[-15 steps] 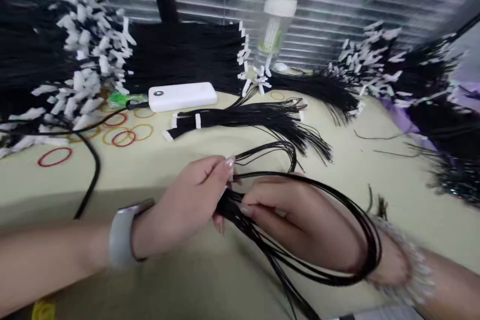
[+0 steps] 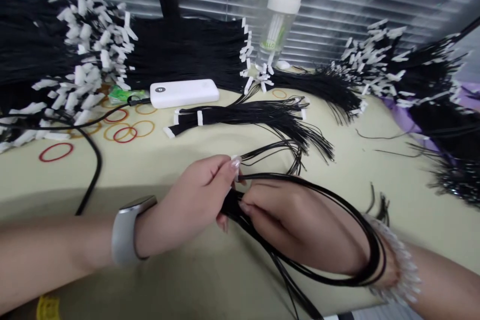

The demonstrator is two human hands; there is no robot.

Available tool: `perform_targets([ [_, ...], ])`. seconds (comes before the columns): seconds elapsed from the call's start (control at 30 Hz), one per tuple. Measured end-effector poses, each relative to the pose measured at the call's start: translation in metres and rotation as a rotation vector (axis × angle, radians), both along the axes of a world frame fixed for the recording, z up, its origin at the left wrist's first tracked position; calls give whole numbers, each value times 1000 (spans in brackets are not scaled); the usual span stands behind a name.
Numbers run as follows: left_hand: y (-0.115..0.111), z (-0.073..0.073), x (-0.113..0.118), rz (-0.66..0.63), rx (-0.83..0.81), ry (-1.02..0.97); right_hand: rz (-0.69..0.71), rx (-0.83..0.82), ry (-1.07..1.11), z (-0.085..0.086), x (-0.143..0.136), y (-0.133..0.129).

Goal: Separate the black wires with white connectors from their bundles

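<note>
My left hand [image 2: 195,200] is closed around one end of a bundle of thin black cables [image 2: 285,255], its thumb pressed on a small white connector. Close beside it, my right hand [image 2: 296,225] is closed with fingertips on the same bundle. Part of the bundle loops over the back of my right hand and wrist, while loose strands hang toward the bottom edge. Just behind my hands lies another cable bundle [image 2: 255,115] with white connectors at its left end. My palms hide where the cables are gripped.
Stacks of black cables with white connectors [image 2: 86,35] line the back and both sides. A white power bank [image 2: 183,93] with a black cord lies at mid-left, near red and yellow rubber bands [image 2: 56,151]. A clear bottle [image 2: 279,25] stands at the back before the blinds.
The view has shifted slightly. My right fingertips remain at the bundle near my left hand, and the strands beside them look gathered more tightly together.
</note>
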State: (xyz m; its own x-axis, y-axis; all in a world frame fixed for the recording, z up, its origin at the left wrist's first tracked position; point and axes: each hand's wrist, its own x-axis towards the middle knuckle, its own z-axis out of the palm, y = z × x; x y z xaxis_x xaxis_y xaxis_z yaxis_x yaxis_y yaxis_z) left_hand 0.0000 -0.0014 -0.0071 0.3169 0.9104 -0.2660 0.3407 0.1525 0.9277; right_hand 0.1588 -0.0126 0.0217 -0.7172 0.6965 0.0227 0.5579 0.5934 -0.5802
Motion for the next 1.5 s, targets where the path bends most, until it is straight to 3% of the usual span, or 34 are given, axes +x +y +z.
perform_targets([
  [0.2, -2, 1, 0, 3, 30, 11, -24, 247, -130, -1, 3, 1],
  [0.37, -2, 5, 0, 59, 10, 4, -61, 337, -289, 10, 40, 24],
  [0.43, -2, 5, 1, 57, -17, 0, -256, 352, -143, 15, 59, 36],
  [0.5, -2, 6, 1, 60, -34, 2, -488, 487, 7, 19, 74, 46],
  [0.57, -3, 6, 1, 61, -32, 8, -652, 528, 286, 24, 84, 54],
  [0.67, -3, 5, 2, 53, -30, 8, -753, 216, 817, 34, 88, 60],
  [0.77, -3, 5, 2, 44, -33, 3, -809, 20, 1034, 41, 82, 57],
  [0.87, -3, 4, 1, 50, -20, -15, -737, 42, 894, 37, 66, 45],
  [0.97, -4, 2, 1, 61, -17, -23, -539, 38, 519, 24, 47, 30],
  [1.07, -4, 2, 0, 56, -10, -22, -351, 183, 197, 11, 32, 22],
  [1.17, -4, 4, 0, 35, -14, -23, -243, 282, 96, 2, 23, 19],
  [1.5, -6, 6, 2, -21, 35, 8, -285, 275, 1, -6, 14, 14],
])
